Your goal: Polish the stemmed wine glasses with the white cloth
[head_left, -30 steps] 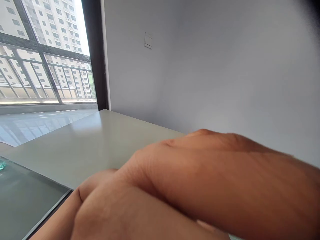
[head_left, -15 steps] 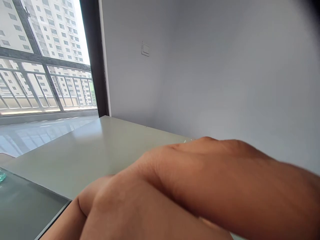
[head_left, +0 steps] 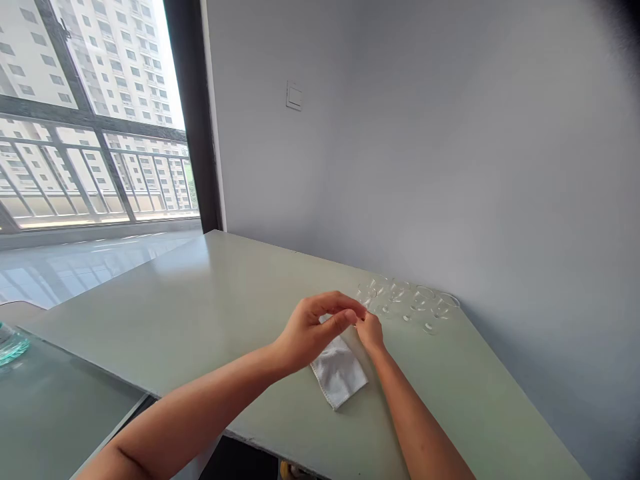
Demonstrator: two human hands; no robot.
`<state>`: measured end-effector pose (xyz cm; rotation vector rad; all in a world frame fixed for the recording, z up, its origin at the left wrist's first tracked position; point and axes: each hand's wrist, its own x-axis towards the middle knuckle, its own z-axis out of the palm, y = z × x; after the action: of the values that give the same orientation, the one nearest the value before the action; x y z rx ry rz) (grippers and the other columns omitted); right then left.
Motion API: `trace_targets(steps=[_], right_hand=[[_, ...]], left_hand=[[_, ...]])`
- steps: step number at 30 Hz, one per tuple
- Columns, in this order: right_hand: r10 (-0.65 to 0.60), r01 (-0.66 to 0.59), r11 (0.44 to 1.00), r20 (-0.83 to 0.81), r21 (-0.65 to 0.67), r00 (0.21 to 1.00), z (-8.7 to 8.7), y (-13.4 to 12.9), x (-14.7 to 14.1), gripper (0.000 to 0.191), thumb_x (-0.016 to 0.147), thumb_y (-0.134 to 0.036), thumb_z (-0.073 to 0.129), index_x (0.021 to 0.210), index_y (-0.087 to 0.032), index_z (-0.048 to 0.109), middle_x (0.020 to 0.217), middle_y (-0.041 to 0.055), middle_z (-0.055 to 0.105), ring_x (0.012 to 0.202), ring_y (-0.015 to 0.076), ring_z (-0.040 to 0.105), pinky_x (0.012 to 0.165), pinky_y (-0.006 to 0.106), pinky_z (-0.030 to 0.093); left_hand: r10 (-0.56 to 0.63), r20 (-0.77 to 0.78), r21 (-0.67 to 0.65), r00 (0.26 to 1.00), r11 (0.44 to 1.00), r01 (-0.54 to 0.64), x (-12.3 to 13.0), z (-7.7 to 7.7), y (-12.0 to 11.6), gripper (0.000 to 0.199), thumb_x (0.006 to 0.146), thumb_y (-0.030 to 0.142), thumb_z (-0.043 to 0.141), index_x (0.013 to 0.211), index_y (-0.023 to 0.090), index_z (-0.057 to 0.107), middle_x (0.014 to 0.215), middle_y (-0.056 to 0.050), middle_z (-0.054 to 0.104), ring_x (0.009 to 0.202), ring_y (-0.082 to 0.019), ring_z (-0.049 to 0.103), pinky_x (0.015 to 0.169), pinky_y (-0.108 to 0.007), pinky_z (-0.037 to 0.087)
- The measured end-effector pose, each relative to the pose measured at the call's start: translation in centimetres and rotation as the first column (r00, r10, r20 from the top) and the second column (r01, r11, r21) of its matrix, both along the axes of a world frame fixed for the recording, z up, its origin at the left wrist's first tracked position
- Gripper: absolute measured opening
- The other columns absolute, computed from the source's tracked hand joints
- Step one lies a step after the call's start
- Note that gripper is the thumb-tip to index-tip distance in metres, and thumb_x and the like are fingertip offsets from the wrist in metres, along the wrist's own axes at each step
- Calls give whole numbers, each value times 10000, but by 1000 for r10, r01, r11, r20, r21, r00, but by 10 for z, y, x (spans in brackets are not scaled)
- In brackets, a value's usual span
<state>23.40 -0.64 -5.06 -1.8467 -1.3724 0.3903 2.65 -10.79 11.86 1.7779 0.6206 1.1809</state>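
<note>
Head cam: glass cups (head_left: 405,300) near L hand (head_left: 313,331), R hand (head_left: 371,333); fingers (head_left: 343,305) closed, grip unclear

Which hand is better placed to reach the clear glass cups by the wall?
Probably the right hand: it sits closer to the clear glass cups than the left hand, which lies farther away.

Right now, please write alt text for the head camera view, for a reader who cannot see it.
A person's left hand and right hand meet over a white cloth on a pale green table. Clear cups stand close by, and a window shows tall apartment buildings.
</note>
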Motion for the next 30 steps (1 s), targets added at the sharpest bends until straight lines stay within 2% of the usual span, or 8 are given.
trace_targets(steps=[5,9,11,15,18,23,26,30], right_hand=[[117,-117,993,-71,5,991,-2,17,-16,361,756,-250,465,1071,-100,553,667,21,643,611,156,591,622,263,444],[134,-128,986,-53,104,990,-1,-7,-28,384,784,-315,396,1087,-111,515,758,66,635,670,190,587,654,304,446],[337,-346,918,82,192,938,-6,-29,-36,341,814,-330,377,1056,-153,540,896,88,632,788,198,586,714,319,451],[589,-712,697,500,83,635,-28,-61,-51,334,815,-320,430,1113,-238,558,1160,64,565,1080,250,496,873,399,401],[550,-737,675,651,22,523,-43,-64,-55,358,798,-319,458,1138,-262,554,1182,38,562,1101,276,488,861,427,411],[536,-773,635,719,2,442,-48,-56,-48,371,796,-326,465,1150,-255,551,1198,25,553,1095,261,501,856,402,432],[544,-781,624,724,-11,424,-44,-58,-43,365,804,-352,460,1137,-245,565,1201,24,552,1081,253,514,852,391,441],[566,-777,629,700,-25,436,-38,-60,-42,367,826,-391,430,1144,-262,560,1221,14,534,1088,241,511,844,377,450]], left_hand=[[252,-201,-365,946,877,-312,8,-108,69,265,732,204,532,989,173,590,977,-52,626,736,-116,572,637,-216,451],[333,-330,-403,883,796,-451,6,-149,108,418,709,165,535,1127,174,507,1118,-66,572,763,-115,572,622,-213,449],[341,-361,-419,868,772,-478,14,-155,122,511,688,165,563,1188,181,461,1181,-74,536,786,-125,579,641,-225,455],[398,-391,-392,830,744,-541,49,-162,149,785,556,209,701,1271,204,377,1234,-70,502,981,-193,537,812,-274,424],[387,-443,-357,809,752,-555,80,-168,169,870,537,313,719,1305,231,319,1192,-50,538,1011,-221,527,843,-318,410],[383,-494,-325,780,751,-575,104,-175,189,273,692,239,571,959,222,624,879,-29,656,797,-170,597,685,-259,439],[408,-499,-310,765,740,-596,85,-174,199,197,714,212,552,889,216,643,830,-23,652,777,-154,593,675,-239,433],[494,-500,-300,711,671,-678,26,-171,223,183,748,206,547,914,194,623,858,-25,634,820,-143,579,715,-232,430]])
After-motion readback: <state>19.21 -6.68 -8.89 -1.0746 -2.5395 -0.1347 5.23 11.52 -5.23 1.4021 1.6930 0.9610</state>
